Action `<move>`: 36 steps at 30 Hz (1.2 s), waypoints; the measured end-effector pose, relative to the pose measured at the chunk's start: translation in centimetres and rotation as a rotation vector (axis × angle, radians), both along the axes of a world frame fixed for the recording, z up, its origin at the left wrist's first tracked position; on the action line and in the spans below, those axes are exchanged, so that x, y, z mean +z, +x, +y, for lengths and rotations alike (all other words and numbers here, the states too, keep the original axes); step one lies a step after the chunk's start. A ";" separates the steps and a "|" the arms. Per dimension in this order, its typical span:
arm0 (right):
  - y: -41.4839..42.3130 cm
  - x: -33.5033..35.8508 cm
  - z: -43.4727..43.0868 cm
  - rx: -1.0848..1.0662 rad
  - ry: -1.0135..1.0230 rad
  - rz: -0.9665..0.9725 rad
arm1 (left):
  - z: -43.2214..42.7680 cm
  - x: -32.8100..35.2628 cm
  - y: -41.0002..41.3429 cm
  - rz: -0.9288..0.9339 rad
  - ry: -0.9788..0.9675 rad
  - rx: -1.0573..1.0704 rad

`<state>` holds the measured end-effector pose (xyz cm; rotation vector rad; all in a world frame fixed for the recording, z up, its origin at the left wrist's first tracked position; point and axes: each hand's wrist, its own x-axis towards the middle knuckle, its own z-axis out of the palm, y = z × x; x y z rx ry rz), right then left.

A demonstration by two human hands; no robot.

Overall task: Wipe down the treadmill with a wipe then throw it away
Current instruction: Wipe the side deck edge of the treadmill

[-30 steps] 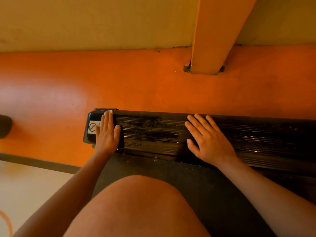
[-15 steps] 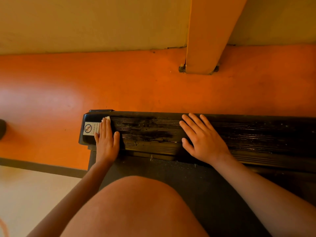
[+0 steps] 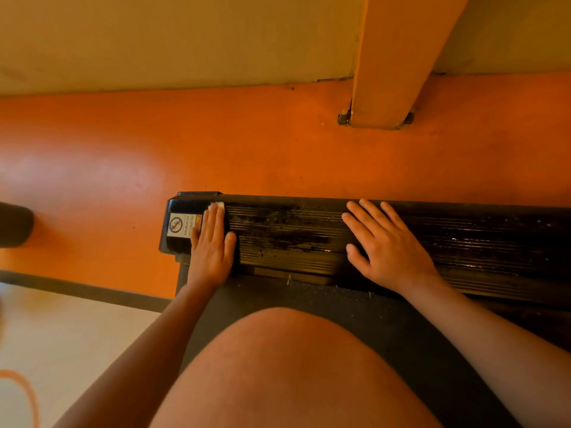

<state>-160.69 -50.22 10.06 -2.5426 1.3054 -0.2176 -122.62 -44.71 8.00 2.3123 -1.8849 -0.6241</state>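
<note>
Orange floor (image 3: pixel 278 156) runs under a beige wall (image 3: pixel 154 41), with a painted post (image 3: pixel 395 57) bolted down near the wall. The treadmill (image 3: pixel 309 301) lies across the lower frame. Its black ribbed side rail (image 3: pixel 494 242) ends at the left in a cap bearing a warning sticker (image 3: pixel 180 226).

The left hand (image 3: pixel 211 245) lies flat at the rail's capped end, fingers straight and together, pressing the wipe (image 3: pixel 216 206) onto the rail. Only a white corner of the wipe shows past the fingertips. The right hand (image 3: pixel 386 245) rests flat on the rail, fingers spread, grasping nothing. It appears to serve as a brace.

Dark wet patches (image 3: pixel 284 227) mark the ribs between the hands, while other stretches there look dull.

Assessment: wiping is under way at the rail's end, and disposal is not yet due. For a sound result, stroke along the ribs, not across them, with even palm pressure. Cover the cap and sticker area. Refold the wipe to a clean face once it is soiled. The ribs may snag or bunch the wipe, so keep it flat under the fingers.
</note>
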 end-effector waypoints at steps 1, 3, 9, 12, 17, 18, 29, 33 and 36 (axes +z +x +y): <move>0.0 0.0 0.0 0.000 -0.002 0.000 | -1.3 0.1 0.4 0.000 0.024 0.031; 0.0 0.1 -0.1 -0.001 0.002 0.006 | -3.4 0.2 0.9 0.009 0.044 0.050; 0.1 0.2 0.0 -0.004 0.002 0.001 | 2.0 0.5 -0.8 0.018 -0.010 0.027; 0.0 0.2 -0.1 0.003 0.003 0.006 | 0.3 0.3 0.0 0.009 0.015 0.024; 0.1 0.4 -0.3 -0.006 0.023 0.022 | -5.0 0.7 -2.3 0.004 0.039 0.058; 0.1 0.5 -0.3 -0.007 0.025 0.026 | -4.6 0.9 -3.1 0.021 0.030 0.051; 0.2 0.6 -0.1 -0.002 0.042 0.042 | -2.0 0.9 -1.7 0.027 0.037 0.020; 0.2 0.7 -0.2 -0.008 0.041 0.046 | 1.8 1.1 -2.8 0.048 0.024 -0.013; 0.1 0.5 0.0 -0.017 0.044 0.040 | 1.3 0.5 -2.3 0.045 0.021 -0.014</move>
